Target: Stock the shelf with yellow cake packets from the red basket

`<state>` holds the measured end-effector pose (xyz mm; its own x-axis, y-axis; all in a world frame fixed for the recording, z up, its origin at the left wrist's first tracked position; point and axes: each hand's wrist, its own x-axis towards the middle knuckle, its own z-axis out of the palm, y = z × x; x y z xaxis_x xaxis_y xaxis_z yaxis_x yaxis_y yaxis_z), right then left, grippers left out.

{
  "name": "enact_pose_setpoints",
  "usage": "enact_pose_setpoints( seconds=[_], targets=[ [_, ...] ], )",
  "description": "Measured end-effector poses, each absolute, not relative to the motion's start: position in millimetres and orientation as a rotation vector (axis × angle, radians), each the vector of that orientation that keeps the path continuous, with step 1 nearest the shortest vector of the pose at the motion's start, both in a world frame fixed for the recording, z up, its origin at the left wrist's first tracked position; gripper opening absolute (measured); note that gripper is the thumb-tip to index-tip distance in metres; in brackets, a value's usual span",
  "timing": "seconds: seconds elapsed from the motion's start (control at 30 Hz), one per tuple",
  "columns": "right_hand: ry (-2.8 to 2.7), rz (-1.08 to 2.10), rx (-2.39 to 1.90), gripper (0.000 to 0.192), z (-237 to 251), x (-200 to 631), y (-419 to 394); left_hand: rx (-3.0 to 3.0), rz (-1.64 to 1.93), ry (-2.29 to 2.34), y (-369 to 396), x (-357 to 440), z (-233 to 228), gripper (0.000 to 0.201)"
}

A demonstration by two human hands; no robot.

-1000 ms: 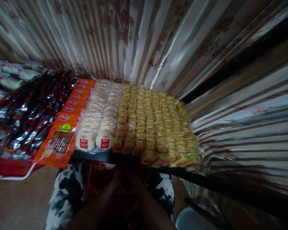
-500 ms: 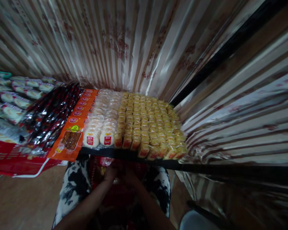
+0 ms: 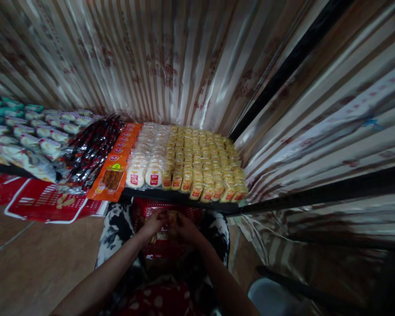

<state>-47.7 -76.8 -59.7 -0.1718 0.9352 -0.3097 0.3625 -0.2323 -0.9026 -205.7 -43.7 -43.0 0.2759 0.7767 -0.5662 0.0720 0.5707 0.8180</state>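
Observation:
Above my lap my left hand (image 3: 157, 220) and my right hand (image 3: 186, 227) come close together, fingers closed. Between them is a small yellowish wrapped snack packet (image 3: 172, 216), dim and partly covered by the fingers. Under the hands a red plastic snack bag (image 3: 163, 249) lies between my knees, with a few pale pieces showing near its top. Just beyond, on a dark-edged shelf (image 3: 184, 198), stand tight rows of yellow wrapped snack packets (image 3: 202, 169). To their left come clear-wrapped white rice crackers (image 3: 145, 156).
Left of the crackers lie an orange snack packet (image 3: 113, 164), dark red-and-black packets (image 3: 92, 151) and white-and-green packets (image 3: 29, 127). A red printed sheet (image 3: 49, 199) hangs below the shelf. Striped curtain (image 3: 171, 57) closes the back, and a dark pole (image 3: 283, 79) crosses it. A pale bucket (image 3: 271, 296) stands lower right.
The view has shifted, with more of the left side showing. My hands have come up slightly from deeper shadow, and the small packet between them is now visible.

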Motion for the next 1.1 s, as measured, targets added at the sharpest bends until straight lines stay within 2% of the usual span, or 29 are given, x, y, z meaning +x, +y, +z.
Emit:
enact_pose_setpoints(
  seconds=[0.1, 0.27, 0.5, 0.7, 0.77, 1.1],
  targets=[
    [-1.495, 1.462, -1.499, 0.035, -51, -44, -77, 0.854, 0.554, 1.115, -47, -208, -22, 0.04],
    [-1.468, 1.455, -1.477, 0.031, -37, -46, -79, 0.926, 0.62, 1.162, -48, -207, -3, 0.027],
    [-1.295, 1.104, -1.534, 0.028, -17, -55, -87, 1.32, 0.739, 1.238, -34, -198, 22, 0.024],
    [-1.153, 0.825, -1.664, 0.046, -8, -56, -81, 1.731, 0.752, 1.381, -10, -176, 41, 0.033],
    [-1.147, 0.751, -1.682, 0.047, -9, -54, -79, 1.801, 0.713, 1.425, -4, -168, 45, 0.034],
    [-1.324, 0.664, -1.677, 0.035, -16, -41, -80, 1.945, 0.673, 1.469, 3, -144, 43, 0.037]
  ],
)
